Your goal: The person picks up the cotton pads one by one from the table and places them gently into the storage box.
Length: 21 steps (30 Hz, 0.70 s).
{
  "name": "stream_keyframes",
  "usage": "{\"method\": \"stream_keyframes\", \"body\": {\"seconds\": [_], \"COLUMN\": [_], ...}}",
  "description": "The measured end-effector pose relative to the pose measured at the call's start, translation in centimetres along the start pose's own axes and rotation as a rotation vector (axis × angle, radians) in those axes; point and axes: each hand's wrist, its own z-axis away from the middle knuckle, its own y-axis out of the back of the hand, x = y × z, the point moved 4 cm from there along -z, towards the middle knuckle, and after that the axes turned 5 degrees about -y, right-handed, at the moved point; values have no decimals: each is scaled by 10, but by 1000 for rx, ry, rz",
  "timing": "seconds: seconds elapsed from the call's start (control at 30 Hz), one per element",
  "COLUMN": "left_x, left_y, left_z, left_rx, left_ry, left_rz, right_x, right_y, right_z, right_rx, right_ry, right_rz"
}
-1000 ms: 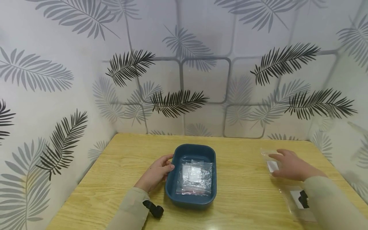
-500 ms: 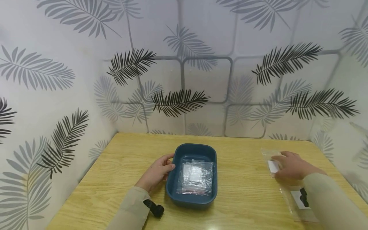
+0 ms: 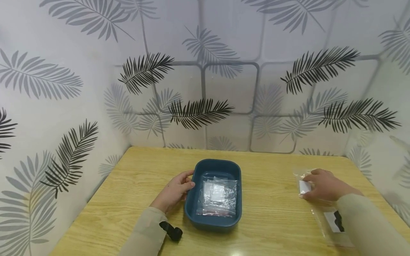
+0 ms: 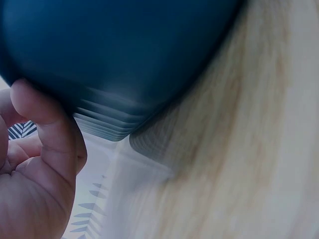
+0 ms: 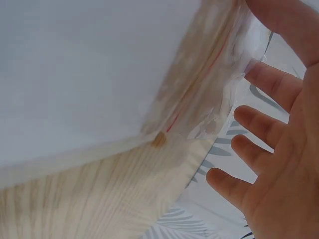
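Note:
My left hand (image 3: 174,190) holds the left wall of a dark blue rectangular tray (image 3: 238,199), thumb at the rim and fingers on the outside. Several clear zip bags with white inserts (image 3: 219,197) lie overlapping in the tray. On the right, my right hand (image 3: 328,186) grips a clear zip bag with a white insert (image 3: 305,187), which buckles between thumb and fingers. In the right wrist view a zip bag (image 5: 89,74) fills the upper left; a red line runs along its seal. One fingertip touches its plastic, and the other fingers are spread.
Another clear bag with a white insert (image 3: 331,222) lies on the wooden table (image 3: 272,213), partly under my right forearm. A leaf-patterned wall covering (image 3: 224,89) rises behind the table and at both sides. Black wrist devices (image 3: 173,233) sit on both sleeves.
My right hand has lowered onto the far bag, and its thumb and fingers have drawn in around it. The bag has crumpled and shifted slightly right. My left hand stays on the tray.

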Motion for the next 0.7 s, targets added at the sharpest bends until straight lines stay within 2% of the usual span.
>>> {"method": "stream_keyframes", "body": {"seconds": [0.23, 0.5, 0.7], "left_x": [1, 0, -1], "left_y": [0, -1, -1], "left_z": [1, -1, -1], "left_rx": [-3, -2, 0], "left_ry": [0, 2, 8], "left_rz": [9, 8, 14], "right_x": [-6, -8, -15], "right_y": [-3, -1, 2], "right_z": [2, 6, 5], "right_rx": [45, 45, 104], "right_ry": [35, -6, 67], "right_rz": [-3, -33, -16]}}
